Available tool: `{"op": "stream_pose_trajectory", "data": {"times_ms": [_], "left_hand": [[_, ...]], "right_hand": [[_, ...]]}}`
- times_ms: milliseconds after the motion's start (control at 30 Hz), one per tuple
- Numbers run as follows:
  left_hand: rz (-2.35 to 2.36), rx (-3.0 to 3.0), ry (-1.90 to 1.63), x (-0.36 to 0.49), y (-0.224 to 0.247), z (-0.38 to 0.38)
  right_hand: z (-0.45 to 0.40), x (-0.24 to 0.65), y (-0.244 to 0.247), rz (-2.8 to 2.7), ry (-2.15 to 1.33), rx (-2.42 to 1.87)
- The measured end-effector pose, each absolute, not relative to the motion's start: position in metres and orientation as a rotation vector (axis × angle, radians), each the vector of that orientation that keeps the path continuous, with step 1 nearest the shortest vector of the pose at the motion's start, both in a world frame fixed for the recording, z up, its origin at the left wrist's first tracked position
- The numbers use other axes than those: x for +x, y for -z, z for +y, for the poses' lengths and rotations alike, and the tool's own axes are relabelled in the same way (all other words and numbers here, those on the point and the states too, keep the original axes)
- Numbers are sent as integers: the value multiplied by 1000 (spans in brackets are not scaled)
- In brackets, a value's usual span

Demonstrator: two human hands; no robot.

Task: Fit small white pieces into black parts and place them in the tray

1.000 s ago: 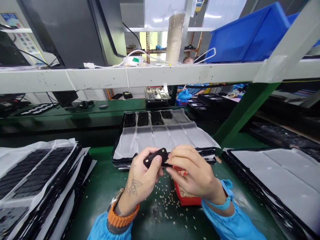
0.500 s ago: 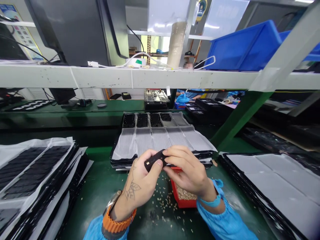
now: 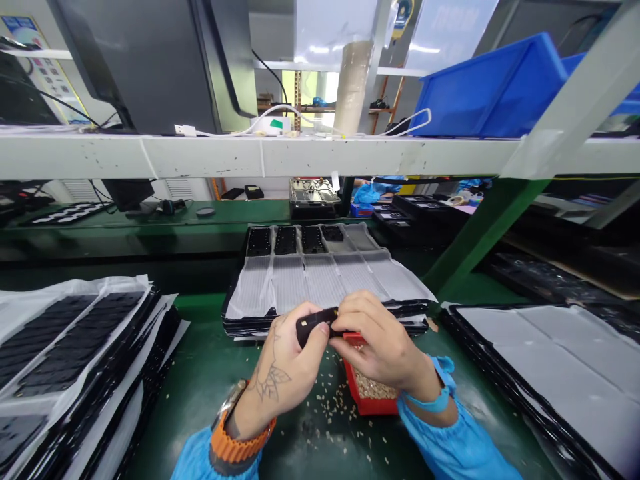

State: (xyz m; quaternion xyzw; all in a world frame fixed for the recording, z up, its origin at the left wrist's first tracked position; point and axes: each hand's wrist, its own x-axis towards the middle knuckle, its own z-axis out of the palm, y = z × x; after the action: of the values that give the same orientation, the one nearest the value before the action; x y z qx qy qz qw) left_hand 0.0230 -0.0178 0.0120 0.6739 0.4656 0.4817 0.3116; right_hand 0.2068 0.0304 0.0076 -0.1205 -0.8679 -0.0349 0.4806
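Note:
My left hand (image 3: 287,363) is closed on a small flat black plastic part (image 3: 314,323), its thumb lying across the lower edge. One small pale gold square shows near the part's left end. At the other end of the same part, my right hand (image 3: 377,340) pinches with bent fingers; its fingertips hide that end. Below and behind my right hand stands a red bin (image 3: 379,406) full of small pale pieces (image 3: 370,387). Many similar pieces (image 3: 327,403) lie scattered over the green tabletop (image 3: 295,447).
Ahead is a stack of trays (image 3: 320,280) with white liners and several black parts in the back row. More stacked trays (image 3: 65,347) holding black parts stand left, and lined trays (image 3: 555,360) right. A white shelf beam (image 3: 320,157) crosses above; a green post (image 3: 490,233) slants at right.
Both hands and the black part have shifted slightly right. The part has turned nearer to level, and my right fingertips have slid toward its right end.

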Motion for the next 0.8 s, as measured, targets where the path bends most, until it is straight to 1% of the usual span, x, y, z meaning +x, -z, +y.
{"op": "stream_pose_trajectory", "data": {"times_ms": [433, 800], "left_hand": [[1206, 1718, -1339, 31, -7, -17], [1300, 1746, -1318, 31, -4, -18]], "right_hand": [[22, 188, 3, -2103, 204, -241], [19, 185, 2, -2081, 47, -236]]}}
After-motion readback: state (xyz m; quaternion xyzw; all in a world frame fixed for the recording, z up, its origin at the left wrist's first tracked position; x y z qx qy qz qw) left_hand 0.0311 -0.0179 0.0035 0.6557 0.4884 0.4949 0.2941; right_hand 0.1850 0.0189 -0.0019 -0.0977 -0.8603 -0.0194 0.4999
